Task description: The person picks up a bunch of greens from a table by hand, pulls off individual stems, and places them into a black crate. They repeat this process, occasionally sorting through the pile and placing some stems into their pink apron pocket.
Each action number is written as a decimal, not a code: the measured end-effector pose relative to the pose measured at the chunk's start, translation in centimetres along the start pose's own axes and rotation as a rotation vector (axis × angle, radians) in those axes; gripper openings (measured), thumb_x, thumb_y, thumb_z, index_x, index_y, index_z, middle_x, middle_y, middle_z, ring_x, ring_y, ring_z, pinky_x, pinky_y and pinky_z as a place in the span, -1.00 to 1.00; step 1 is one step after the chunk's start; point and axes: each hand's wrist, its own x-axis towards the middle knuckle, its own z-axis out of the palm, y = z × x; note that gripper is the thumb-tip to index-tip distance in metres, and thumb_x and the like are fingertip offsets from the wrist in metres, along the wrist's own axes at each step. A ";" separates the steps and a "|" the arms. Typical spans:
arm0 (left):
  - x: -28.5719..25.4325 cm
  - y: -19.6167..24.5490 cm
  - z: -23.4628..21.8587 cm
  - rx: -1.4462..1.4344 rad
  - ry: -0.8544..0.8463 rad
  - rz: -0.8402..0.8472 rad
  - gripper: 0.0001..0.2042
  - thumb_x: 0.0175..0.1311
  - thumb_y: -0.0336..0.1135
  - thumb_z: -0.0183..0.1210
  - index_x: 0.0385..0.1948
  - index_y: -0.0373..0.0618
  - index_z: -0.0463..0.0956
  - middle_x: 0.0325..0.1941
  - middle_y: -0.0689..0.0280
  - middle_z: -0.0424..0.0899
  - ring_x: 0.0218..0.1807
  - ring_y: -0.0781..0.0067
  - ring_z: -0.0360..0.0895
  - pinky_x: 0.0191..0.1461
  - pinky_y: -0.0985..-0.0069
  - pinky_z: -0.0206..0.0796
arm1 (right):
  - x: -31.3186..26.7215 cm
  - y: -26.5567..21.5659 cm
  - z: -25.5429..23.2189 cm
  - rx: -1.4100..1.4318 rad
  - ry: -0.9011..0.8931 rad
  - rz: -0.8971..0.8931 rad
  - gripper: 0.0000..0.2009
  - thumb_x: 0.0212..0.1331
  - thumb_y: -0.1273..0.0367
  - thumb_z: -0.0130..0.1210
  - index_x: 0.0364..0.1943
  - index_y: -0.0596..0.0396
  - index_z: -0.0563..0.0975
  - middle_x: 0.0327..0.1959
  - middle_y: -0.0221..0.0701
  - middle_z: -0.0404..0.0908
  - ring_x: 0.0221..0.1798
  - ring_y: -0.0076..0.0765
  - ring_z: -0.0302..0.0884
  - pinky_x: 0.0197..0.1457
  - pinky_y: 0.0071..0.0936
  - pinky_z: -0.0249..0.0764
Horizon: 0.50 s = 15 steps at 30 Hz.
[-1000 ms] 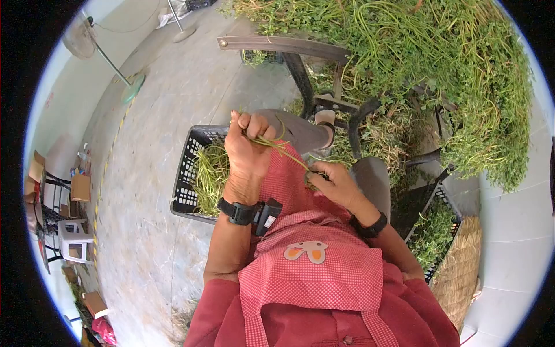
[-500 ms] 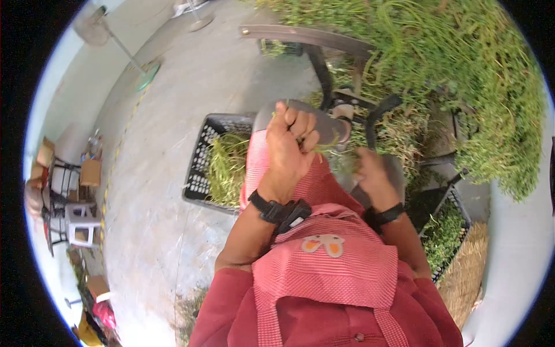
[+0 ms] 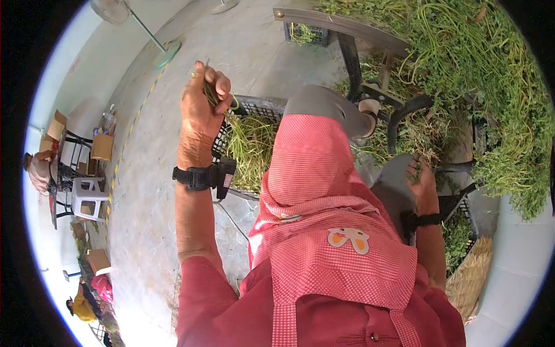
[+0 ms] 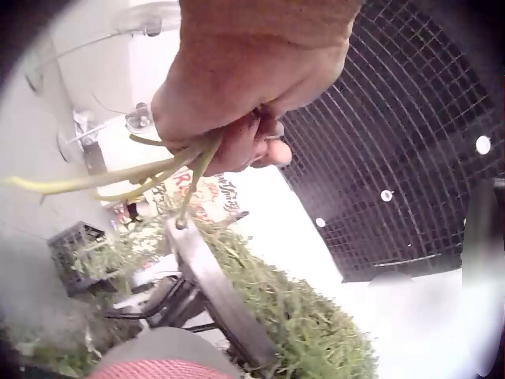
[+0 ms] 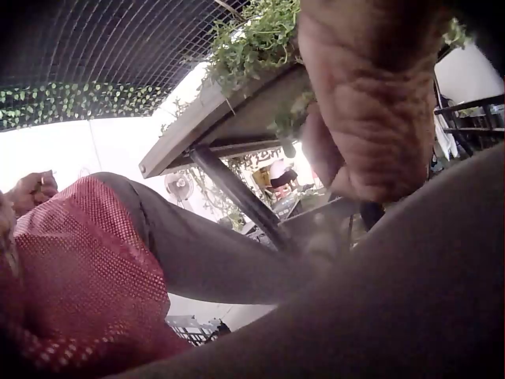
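My left hand (image 3: 198, 113) is raised over the near-left side of a black crate (image 3: 266, 103), its fingers curled round a few long green stems (image 4: 95, 180). Their cut ends stick out past the fist in the left wrist view. Inside the crate lies a heap of similar pale green stems (image 3: 251, 147). My right hand (image 3: 425, 184) is low beside the right knee, below the table edge. A small leafy green sprig (image 5: 292, 120) shows at its fingers, mostly hidden by the hand.
A table piled with leafy greens (image 3: 491, 69) stands front right, its wooden edge (image 3: 341, 24) and dark metal legs close to the knees. More plant litter (image 3: 430, 136) lies under it. A second crate of greens (image 3: 457, 237) is at the right. A stand fan (image 3: 139, 26) is far left.
The hands have moved apart: the left went up and left with the stems, out over the crate, while the right went right and down beside the knee. The head view has shifted left.
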 end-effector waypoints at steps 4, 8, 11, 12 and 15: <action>1.4 -2.8 -5.7 0.382 0.090 -0.199 -0.69 0.28 -0.02 -0.03 -0.44 -0.08 0.40 -0.51 0.28 0.50 -0.47 0.55 0.39 -0.52 0.59 0.19 | -1.0 0.0 1.0 0.031 0.017 -0.031 -0.86 0.35 0.27 -0.17 -0.24 -0.07 0.42 -0.61 -0.62 0.32 -0.63 -0.65 0.19 -0.59 -0.66 0.14; 3.0 -9.5 -14.5 1.644 0.251 0.118 -0.56 0.15 -0.01 0.10 -0.23 -0.31 0.48 -0.36 0.06 0.63 -0.32 0.30 0.57 -0.23 0.42 0.38 | 1.9 0.0 -3.0 0.067 -0.018 -0.026 -0.82 0.34 0.25 -0.14 -0.24 0.03 0.41 -0.62 -0.54 0.37 -0.65 -0.58 0.20 -0.61 -0.56 0.16; 1.1 -10.3 -14.2 1.255 0.445 -0.033 -0.45 0.05 -0.04 0.20 -0.08 -0.39 0.45 -0.25 0.02 0.63 -0.19 0.26 0.58 -0.06 0.43 0.36 | 0.0 -0.7 -2.4 0.101 0.038 -0.032 -0.83 0.31 0.25 -0.09 -0.20 0.02 0.42 -0.65 -0.54 0.36 -0.66 -0.59 0.19 -0.61 -0.58 0.18; 0.6 -10.1 -13.4 1.176 0.398 -0.105 -0.49 0.06 -0.06 0.19 -0.11 -0.37 0.47 -0.24 0.06 0.63 -0.19 0.30 0.57 -0.08 0.45 0.36 | -0.3 -1.0 -2.6 0.041 0.039 -0.062 -0.83 0.30 0.25 -0.07 -0.19 0.01 0.43 -0.66 -0.54 0.36 -0.66 -0.61 0.20 -0.60 -0.59 0.21; -0.8 -9.1 -11.5 0.937 0.276 -0.160 -0.60 0.13 -0.14 0.15 -0.12 -0.31 0.50 -0.26 0.24 0.62 -0.22 0.41 0.56 -0.19 0.48 0.35 | 0.8 -0.8 -4.8 -0.046 0.079 -0.066 -0.79 0.24 0.27 0.00 -0.10 -0.02 0.42 -0.61 -0.55 0.36 -0.61 -0.58 0.24 -0.53 -0.55 0.27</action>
